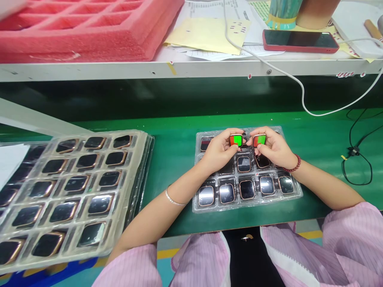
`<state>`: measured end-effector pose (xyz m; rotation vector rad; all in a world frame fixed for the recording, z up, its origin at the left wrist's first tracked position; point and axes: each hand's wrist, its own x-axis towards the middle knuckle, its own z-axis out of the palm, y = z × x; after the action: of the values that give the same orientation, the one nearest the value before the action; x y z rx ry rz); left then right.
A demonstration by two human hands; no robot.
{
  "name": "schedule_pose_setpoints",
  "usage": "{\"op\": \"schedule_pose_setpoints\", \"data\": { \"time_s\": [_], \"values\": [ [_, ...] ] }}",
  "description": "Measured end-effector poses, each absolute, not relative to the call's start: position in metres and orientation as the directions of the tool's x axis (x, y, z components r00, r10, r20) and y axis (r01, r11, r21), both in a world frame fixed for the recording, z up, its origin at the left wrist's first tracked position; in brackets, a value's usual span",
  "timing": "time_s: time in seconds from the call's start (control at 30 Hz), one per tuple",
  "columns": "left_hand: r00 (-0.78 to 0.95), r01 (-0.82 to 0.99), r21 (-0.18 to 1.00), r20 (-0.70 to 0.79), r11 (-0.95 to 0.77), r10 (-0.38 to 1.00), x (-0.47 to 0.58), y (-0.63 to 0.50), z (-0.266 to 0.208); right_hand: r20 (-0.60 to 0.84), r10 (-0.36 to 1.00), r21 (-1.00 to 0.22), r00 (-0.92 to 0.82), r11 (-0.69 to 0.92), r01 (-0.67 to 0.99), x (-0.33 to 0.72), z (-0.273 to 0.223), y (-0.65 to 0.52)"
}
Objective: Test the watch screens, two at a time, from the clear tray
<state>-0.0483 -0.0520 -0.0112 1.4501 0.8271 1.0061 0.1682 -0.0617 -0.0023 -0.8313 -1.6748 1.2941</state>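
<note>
Between the thumb and fingers of my left hand (222, 148) is a smartwatch body (236, 140) without a strap, its lit screen showing red and green blocks. My right hand (271, 146) pinches a second smartwatch body (259, 140), its screen also lit red and green. Both hands are above a clear plastic tray (248, 206) on the green bench. Dark-screened watch bodies, such as one in the front row (247, 189), sit in the tray's compartments. My hands and forearms hide part of the tray's back and middle rows.
At left, stacked plastic trays (136, 167) hold several more watch bodies. Overhead, a white shelf (191, 68) carries a pink foam tray (143, 44), papers (206, 34) and a red-cased phone (301, 41). A white cable (303, 95) droops from it. Black cables (354, 150) lie at right.
</note>
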Motion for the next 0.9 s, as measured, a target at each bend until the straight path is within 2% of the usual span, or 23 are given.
{"op": "schedule_pose_setpoints", "data": {
  "time_s": [0.57,0.9],
  "values": [
    [0.467,-0.018,0.988,0.144,-0.153,0.872,-0.0504,-0.0537,-0.0079,0.311,0.863,-0.935,-0.398,0.354,0.036,0.1671,0.0010,-0.0633],
    [0.467,0.016,0.994,0.086,-0.105,0.880,-0.0509,-0.0548,-0.0035,0.356,0.856,-0.916,-0.375,0.399,0.043,0.1683,0.0018,-0.0636]
  ]
}}
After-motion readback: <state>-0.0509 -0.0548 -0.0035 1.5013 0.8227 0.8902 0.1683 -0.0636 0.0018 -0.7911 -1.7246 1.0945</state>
